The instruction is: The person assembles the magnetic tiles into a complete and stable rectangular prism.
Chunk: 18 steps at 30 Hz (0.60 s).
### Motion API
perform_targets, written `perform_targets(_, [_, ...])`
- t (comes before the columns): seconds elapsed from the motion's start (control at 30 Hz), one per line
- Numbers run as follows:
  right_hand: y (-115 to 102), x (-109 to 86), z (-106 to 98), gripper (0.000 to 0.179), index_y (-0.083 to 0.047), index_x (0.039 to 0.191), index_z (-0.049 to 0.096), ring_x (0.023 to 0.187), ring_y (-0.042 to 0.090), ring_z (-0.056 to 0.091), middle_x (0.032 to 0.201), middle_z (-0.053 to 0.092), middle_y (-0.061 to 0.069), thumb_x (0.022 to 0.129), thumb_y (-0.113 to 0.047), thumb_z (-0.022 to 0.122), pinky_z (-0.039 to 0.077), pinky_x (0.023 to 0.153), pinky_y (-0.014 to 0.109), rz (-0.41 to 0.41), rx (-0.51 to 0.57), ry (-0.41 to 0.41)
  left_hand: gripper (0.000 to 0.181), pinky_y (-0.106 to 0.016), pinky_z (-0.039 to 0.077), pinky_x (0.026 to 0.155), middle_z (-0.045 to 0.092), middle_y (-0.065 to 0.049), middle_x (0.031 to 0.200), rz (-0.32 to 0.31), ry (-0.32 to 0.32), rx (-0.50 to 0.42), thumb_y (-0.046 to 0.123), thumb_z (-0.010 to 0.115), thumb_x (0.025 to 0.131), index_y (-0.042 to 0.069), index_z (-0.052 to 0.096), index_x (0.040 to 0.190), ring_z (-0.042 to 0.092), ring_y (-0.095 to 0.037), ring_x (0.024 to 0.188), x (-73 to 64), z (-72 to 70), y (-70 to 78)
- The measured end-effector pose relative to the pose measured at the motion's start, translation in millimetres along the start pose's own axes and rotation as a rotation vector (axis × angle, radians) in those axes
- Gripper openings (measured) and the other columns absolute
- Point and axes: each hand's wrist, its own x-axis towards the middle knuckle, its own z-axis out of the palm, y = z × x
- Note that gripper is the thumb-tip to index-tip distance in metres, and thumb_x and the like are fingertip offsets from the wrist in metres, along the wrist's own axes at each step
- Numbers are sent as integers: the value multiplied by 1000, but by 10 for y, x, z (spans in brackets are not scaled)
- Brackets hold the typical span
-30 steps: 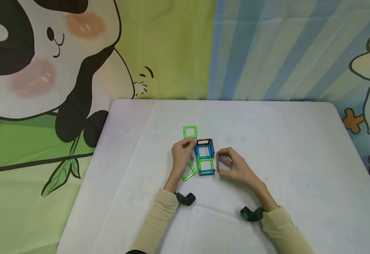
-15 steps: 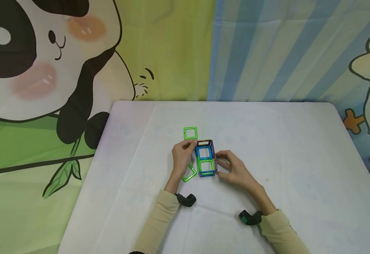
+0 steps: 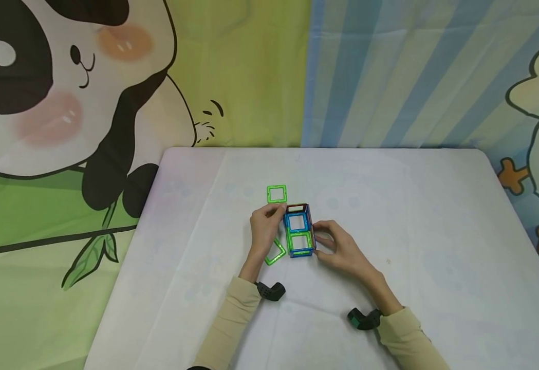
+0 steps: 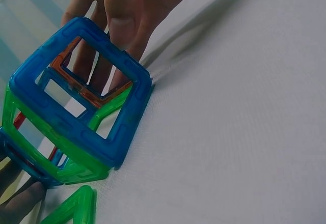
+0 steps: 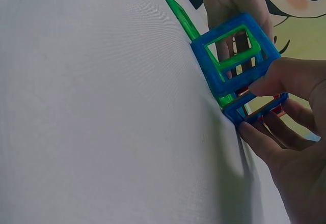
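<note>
A small open box of magnetic tiles, with a blue tile (image 3: 286, 222) and a green tile (image 3: 300, 235) on top, stands mid-table. Its near side is an upright blue tile (image 4: 56, 117). My left hand (image 3: 263, 228) pinches the far left corner. Against the right side my right hand (image 3: 343, 244) holds a square tile (image 3: 314, 239), seen nearly edge-on and reddish in the head view. In the right wrist view the right thumb (image 5: 270, 81) lies at the edge of the near blue tile. The right fingers partly cover the held tile.
A loose green square tile (image 3: 269, 193) lies beyond the left hand. Another green tile (image 3: 277, 258), partly hidden by the left wrist, lies left of the box. Both are on the white-covered table (image 3: 426, 231). A printed cloth (image 3: 251, 72) hangs behind it.
My right hand has moved slightly left, bringing its tile from a gap beside the box to its right side. The left hand has stayed at the far left corner.
</note>
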Motion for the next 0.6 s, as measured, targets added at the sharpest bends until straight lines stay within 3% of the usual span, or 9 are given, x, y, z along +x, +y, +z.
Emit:
perform_targets(0.3, [-60, -36, 21, 72, 7, 141, 45, 133, 46, 53, 141, 52, 27, 77, 21, 75, 51, 103, 34, 18, 10, 10, 27, -28, 52, 79, 76, -4, 106, 6, -17, 4, 35, 70, 98, 12, 80, 109, 65, -18, 95, 20, -9, 20])
perform_targets(0.43, [-61, -63, 71, 76, 7, 144, 42, 134, 46, 52, 145, 49, 27, 77, 20, 77, 51, 104, 35, 32, 23, 24, 28, -33, 55, 90, 76, -4, 110, -3, -41, 4, 35, 69, 99, 12, 79, 112, 68, -19, 103, 34, -17, 30])
perform_targets(0.6, [-53, -93, 136, 75, 10, 142, 42, 128, 48, 56, 143, 49, 29, 78, 17, 79, 52, 102, 42, -10, 28, 68, 29, -39, 54, 103, 76, -5, 118, 10, -99, 14, 33, 66, 102, 12, 77, 118, 69, -19, 117, 50, -38, 15])
